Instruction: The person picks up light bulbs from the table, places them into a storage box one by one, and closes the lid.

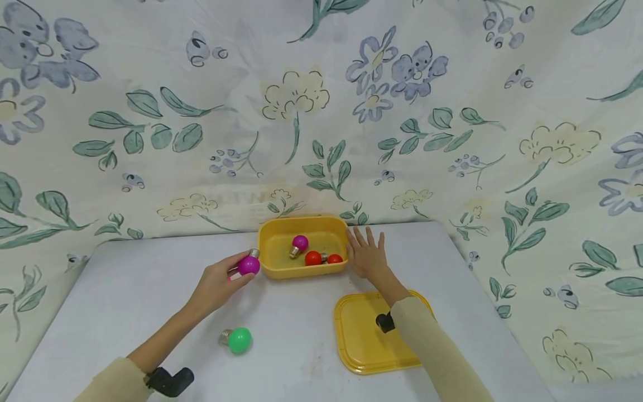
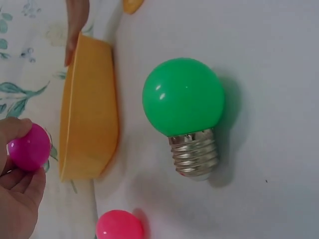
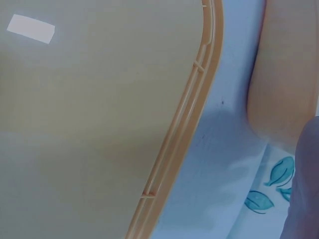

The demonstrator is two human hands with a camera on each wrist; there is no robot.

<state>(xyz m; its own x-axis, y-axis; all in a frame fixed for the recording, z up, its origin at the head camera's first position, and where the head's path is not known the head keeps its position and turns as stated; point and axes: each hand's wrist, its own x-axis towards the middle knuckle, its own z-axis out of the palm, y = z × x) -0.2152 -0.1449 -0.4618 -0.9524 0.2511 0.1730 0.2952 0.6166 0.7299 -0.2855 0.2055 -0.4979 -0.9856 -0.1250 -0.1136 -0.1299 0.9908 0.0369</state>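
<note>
Head: the left hand pinches a purple bulb beside the yellow box; the right hand, fingers spread, touches its other end. Left wrist: a green bulb and pink globe lie nearby. Right wrist: the lid dominates.

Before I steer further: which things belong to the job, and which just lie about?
Likely job things:
Magenta round bulb, in the left hand
Yellow plastic bin, right hand at its end
Second magenta bulb and two red bulbs, inside
Green round bulb and half-seen pink globe, outside
Yellow plastic lid, probably the bin's

Surroundings only:
White table, floral cloth
</note>
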